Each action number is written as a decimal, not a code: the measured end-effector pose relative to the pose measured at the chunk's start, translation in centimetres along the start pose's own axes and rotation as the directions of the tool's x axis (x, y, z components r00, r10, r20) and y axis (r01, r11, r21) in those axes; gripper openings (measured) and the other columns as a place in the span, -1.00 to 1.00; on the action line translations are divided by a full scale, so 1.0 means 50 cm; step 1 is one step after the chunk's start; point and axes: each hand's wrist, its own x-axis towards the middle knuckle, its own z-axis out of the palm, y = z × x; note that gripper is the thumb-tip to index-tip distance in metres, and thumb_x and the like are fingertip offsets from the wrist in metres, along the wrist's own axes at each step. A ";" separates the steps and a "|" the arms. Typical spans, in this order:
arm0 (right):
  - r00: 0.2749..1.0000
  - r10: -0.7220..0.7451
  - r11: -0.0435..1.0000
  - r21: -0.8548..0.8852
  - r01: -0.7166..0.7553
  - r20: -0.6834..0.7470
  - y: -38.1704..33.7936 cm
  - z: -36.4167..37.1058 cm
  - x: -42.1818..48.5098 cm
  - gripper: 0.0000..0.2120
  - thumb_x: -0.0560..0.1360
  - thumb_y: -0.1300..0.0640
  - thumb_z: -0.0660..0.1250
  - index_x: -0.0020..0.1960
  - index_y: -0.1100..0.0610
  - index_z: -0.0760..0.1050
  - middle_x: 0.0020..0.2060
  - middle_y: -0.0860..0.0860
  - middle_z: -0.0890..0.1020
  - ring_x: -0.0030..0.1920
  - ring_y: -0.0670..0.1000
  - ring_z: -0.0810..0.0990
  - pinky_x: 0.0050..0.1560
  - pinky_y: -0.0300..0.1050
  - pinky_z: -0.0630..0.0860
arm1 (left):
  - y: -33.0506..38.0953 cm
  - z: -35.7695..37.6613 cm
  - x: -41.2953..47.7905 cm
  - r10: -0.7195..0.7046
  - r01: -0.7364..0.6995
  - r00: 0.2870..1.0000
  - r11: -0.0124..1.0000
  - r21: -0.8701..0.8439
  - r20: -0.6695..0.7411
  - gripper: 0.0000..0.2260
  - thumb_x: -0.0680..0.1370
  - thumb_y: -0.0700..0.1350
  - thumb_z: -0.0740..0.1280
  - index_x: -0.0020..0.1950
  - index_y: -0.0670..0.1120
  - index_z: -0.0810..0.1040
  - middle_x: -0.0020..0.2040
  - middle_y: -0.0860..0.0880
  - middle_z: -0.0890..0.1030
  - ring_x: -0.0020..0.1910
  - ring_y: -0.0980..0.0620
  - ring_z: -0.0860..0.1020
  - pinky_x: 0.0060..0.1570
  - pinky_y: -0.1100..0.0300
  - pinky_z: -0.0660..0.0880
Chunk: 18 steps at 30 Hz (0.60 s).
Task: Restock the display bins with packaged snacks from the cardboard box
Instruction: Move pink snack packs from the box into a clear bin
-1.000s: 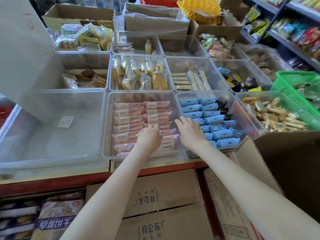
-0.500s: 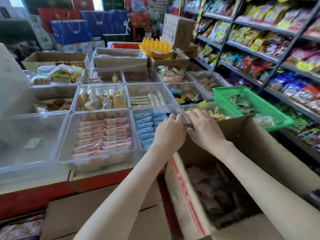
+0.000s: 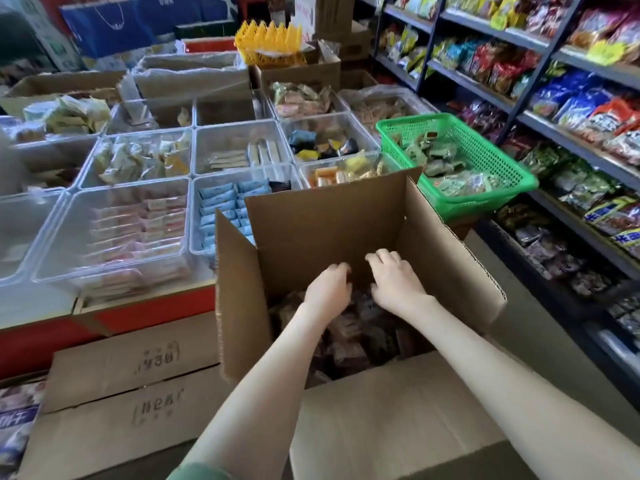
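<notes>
Both hands are down inside the open cardboard box (image 3: 329, 223), just in front of its far wall. The left hand (image 3: 329, 289) and right hand (image 3: 394, 282) both have fingers curled downward over the dark brown snack packets (image 3: 356, 337). The fingertips are hidden among the packets and blurred, so I cannot tell whether either hand is gripping anything. The packets are in shadow and no print on them is legible. The box stands at the front edge of the display table (image 3: 138, 317), and its raised flaps cover the near parts of the display bins (image 3: 128, 185). Visible in those clear bins are pink wrapped bars (image 3: 138, 223) and light blue packets (image 3: 221, 209), partly cut off by the left flap; labels are too smeared to read. A green mesh basket (image 3: 491, 157) of greenish packets sits at the table's right edge. A yellow basket (image 3: 273, 43) sits on the boxes at the back. Two closed cartons (image 3: 157, 358) lie left of the open box, with printed characters on them, blurred and unreadable. The shelving (image 3: 554, 98) at right holds bagged snacks, brands illegible. A green sleeve (image 3: 201, 474) is cut off at the bottom edge.
</notes>
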 end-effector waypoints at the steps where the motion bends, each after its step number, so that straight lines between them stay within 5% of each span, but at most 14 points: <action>1: 1.000 -0.002 1.000 0.003 0.002 0.031 0.008 0.026 0.009 -0.49 0.50 0.19 0.23 0.42 0.17 0.23 0.29 0.12 0.36 0.27 0.16 0.34 0.22 0.01 0.35 | -0.013 0.027 0.007 -0.052 0.051 0.998 0.998 0.021 0.041 -0.70 0.60 -0.15 0.17 0.33 -0.10 0.39 0.22 -0.11 0.48 0.19 -0.13 0.49 0.10 0.00 0.48; 6: 0.984 -0.025 1.000 0.017 0.023 0.179 0.034 0.171 0.074 -0.48 0.52 0.21 0.20 0.46 0.18 0.18 0.33 0.13 0.35 0.35 0.18 0.29 0.33 0.02 0.28 | -0.112 0.133 0.059 -0.253 0.224 0.954 0.958 0.181 0.162 -0.58 0.61 -0.20 0.16 0.47 -0.12 0.23 0.39 -0.12 0.36 0.28 -0.11 0.44 0.21 0.07 0.43; 14: 0.903 -0.043 0.999 0.017 0.039 0.428 0.046 0.362 0.195 -0.45 0.54 0.29 0.19 0.49 0.21 0.10 0.43 0.15 0.22 0.45 0.17 0.17 0.36 0.02 0.24 | -0.214 0.271 0.159 -0.311 0.285 0.933 0.946 0.156 0.183 -0.65 0.64 -0.17 0.06 0.43 -0.18 0.29 0.37 -0.17 0.38 0.28 -0.14 0.42 0.18 0.06 0.36; 18: 0.888 -0.049 0.998 0.067 0.021 0.456 0.039 0.417 0.224 -0.48 0.58 0.28 0.07 0.51 0.20 0.04 0.46 0.13 0.19 0.46 0.15 0.14 0.39 0.02 0.19 | -0.239 0.312 0.181 -0.409 0.407 0.903 0.912 0.043 0.132 -0.63 0.65 -0.16 0.00 0.44 -0.23 0.25 0.41 -0.25 0.32 0.37 -0.24 0.32 0.36 -0.09 0.29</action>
